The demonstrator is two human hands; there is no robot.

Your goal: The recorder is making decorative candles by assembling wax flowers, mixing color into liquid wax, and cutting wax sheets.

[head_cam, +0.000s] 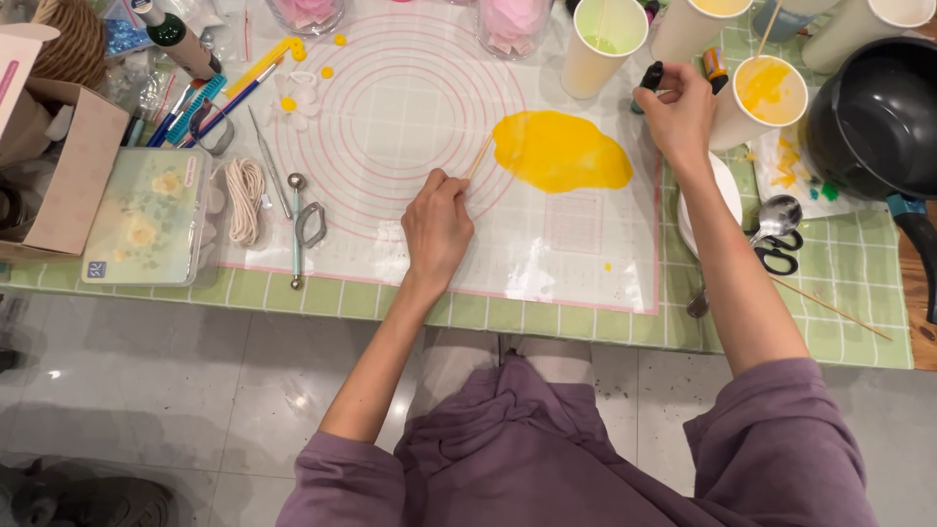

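While the left hand (436, 226) pinches a thin wooden skewer (478, 157) between closed fingers, its tip sits right at the left edge of the flat yellow blob of soft paste (561, 151). Blob lies on the translucent silicone mat with pink concentric rings (390, 107), right of the ring centre, spread thin and irregular.

Right hand (678, 112) is up near the back of the table, fingers curled around a small dark dropper-style bottle (649, 76), just beside the white paper cup with yellow residue inside (769, 93). Grip looks closed; how firmly, can't tell.

Handling judgement: the yellow sheet looks soft, thin, probably tacky. Likely to tear or stretch if lifted by one edge. Better to loosen it around the rim with the skewer and support it from below, not pinch the middle. Skewer itself is light, stiff, brittle; held low near the working end for control.

Around it: metal ball-ended modelling tool (295, 229) and a coil of white cord (244, 200) left of the mat, pale green lidded plastic box with flower print (146, 215) further left. Black-handled scissors (778, 252) and a metal spoon (778, 215) on the right, dark non-stick pan (874, 112) at the far right. Green checked tablecloth (849, 322) under everything.
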